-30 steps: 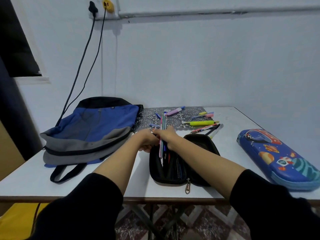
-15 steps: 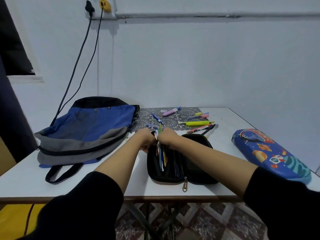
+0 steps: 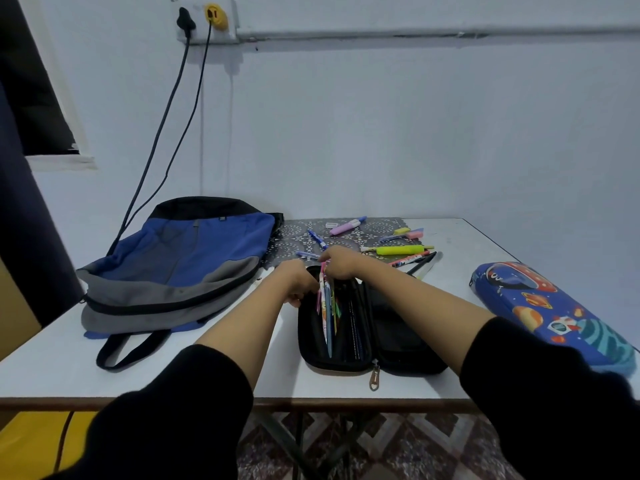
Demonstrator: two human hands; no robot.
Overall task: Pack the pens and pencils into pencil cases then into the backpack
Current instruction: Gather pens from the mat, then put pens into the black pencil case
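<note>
Right grip (image 3: 341,263) pinched the pens (image 3: 327,306), likely light and stiff, by their upper ends inside the soft pencil case (image 3: 398,341); whether the left grip (image 3: 299,284) held anything could not be told.

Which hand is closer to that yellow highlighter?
Right. The right hand sits just left of the yellow highlighter, holding pens over the black pencil case; the left hand is farther left, at the case's rim.
</note>
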